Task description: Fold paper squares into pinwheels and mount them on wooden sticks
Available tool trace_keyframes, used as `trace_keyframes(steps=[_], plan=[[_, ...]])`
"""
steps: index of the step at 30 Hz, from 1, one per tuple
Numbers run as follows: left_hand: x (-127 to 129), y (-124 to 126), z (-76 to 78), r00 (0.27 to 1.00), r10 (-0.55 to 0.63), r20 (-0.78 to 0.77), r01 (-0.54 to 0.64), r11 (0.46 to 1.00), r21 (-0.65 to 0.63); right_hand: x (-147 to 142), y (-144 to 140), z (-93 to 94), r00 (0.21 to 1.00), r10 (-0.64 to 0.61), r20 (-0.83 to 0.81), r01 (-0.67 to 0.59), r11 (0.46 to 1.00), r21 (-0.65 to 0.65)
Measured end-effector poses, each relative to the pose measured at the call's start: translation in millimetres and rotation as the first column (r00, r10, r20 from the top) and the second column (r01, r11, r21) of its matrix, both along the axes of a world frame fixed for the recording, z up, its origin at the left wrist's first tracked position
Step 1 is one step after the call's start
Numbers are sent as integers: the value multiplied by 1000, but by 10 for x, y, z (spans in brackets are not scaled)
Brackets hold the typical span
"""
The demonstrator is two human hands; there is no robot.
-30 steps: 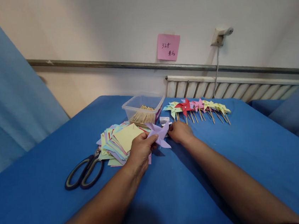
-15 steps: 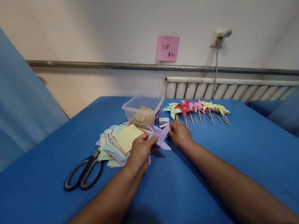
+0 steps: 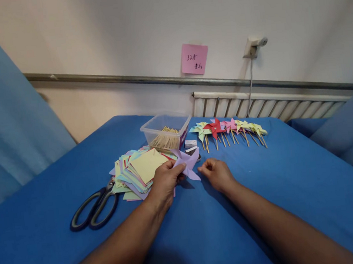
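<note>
My left hand (image 3: 164,181) pinches a folded purple paper pinwheel (image 3: 186,161) by its near edge, just above the blue cloth. My right hand (image 3: 217,174) rests on the cloth a little to the right of it, thumb and fingertips pressed together; anything tiny between them is too small to see. A fanned pile of coloured paper squares (image 3: 136,172) lies directly left of my left hand. A small white box (image 3: 190,143) sits just behind the pinwheel.
Black-handled scissors (image 3: 92,206) lie left of the paper pile. A clear plastic tub (image 3: 165,132) of wooden sticks stands behind it. Several finished pinwheels on sticks (image 3: 226,127) lie in a row at the back. A pink note (image 3: 194,58) hangs on the wall above a radiator (image 3: 268,105).
My right hand has drawn back from the small box behind the pinwheel toward me, its fingertips now pinched. My left hand keeps hold of the purple pinwheel.
</note>
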State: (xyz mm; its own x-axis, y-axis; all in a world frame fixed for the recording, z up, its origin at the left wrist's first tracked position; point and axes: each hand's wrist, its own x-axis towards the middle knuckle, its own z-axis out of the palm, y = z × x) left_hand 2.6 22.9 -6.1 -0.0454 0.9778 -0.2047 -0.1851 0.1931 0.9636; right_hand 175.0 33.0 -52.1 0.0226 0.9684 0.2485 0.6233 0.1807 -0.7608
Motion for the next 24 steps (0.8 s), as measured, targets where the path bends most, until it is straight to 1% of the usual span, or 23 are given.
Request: trace_keyframes(steps=[2,4,8,14,18,21,24], plan=[[14,-11,1,1000,-9,-13,9,1000,1,13,-119,-20,994,65,88,-62,998,-28],[23,-20,1,1000,-13,-18,13,1000,5,35,-173,-20,986,87,139,-79,995,-62],[18,-18,-3,999,-30,-26,30,1000,-4,104,-132,3,976,114,186,-103,992,-67],[17,8,-6,999,-45,-18,44,999,-28,241,-25,56,971,56,234,-46,998,-48],[21,19,-8,998,-43,-41,42,999,-19,278,-117,113,976,38,213,-33,999,-29],[18,23,-21,997,-51,-56,51,999,2,260,-292,151,968,116,221,-115,993,-17],[18,19,-30,997,-60,-53,60,998,10,227,-451,180,928,209,307,-214,977,-18]])
